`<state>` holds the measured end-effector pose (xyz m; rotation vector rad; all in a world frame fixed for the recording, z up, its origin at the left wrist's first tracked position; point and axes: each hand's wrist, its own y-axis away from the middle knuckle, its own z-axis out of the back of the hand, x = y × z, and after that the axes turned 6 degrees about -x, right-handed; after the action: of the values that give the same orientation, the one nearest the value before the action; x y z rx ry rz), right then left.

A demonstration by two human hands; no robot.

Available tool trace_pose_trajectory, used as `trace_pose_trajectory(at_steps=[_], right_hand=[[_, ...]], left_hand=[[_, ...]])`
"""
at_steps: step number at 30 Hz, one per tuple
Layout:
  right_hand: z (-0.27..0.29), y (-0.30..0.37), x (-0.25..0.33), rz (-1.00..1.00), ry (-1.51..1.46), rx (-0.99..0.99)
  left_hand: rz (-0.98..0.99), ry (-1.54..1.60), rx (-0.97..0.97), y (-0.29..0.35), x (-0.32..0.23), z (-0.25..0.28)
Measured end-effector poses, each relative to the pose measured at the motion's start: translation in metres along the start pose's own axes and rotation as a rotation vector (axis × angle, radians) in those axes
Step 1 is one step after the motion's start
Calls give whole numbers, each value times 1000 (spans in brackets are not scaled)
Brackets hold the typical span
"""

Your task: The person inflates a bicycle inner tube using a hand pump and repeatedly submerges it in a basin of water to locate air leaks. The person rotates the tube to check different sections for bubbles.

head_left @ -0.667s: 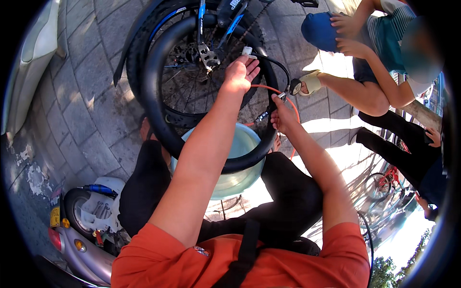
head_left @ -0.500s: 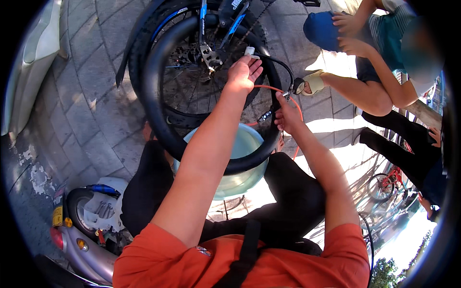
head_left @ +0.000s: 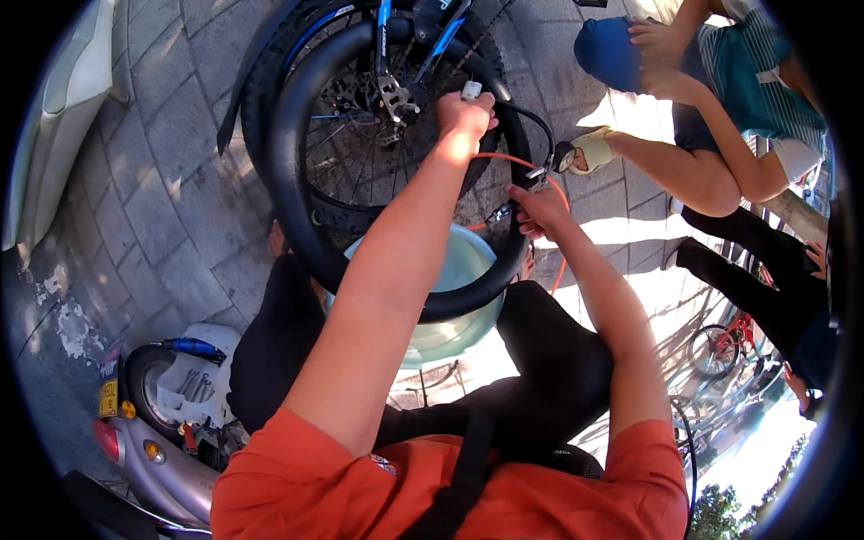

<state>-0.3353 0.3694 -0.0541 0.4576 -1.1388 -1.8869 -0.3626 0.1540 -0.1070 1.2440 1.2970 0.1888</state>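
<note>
A fat black inner tube stands in front of a bicycle wheel, its lower part over a pale green basin between my knees. My left hand is closed at the tube's upper right, around the white hose end; what its fingers cover is hidden. From there a black hose curves to a tyre inflator with a round gauge. My right hand is closed on the inflator beside the tube, thumb toward the metal coupling. An orange air hose loops behind that hand.
At right a person crouches close by, hands on a blue cap; another in black trousers is beyond. A scooter with a tray of tools stands lower left. A red bicycle is farther right.
My left hand has turned over and its fingers, spread before, have curled in at the white hose end. My right hand's fingers have closed more around the inflator. The tube has shifted slightly.
</note>
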Motion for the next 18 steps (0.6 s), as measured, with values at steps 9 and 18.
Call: trace_pose_trajectory(at_steps=[9,18], right_hand=[[-4,-20,-24,-143,-437,9],[76,10,-32,-14,-460,99]], left_hand=[[51,56,171,0,7,26],[297,325,223,-71,11,23]])
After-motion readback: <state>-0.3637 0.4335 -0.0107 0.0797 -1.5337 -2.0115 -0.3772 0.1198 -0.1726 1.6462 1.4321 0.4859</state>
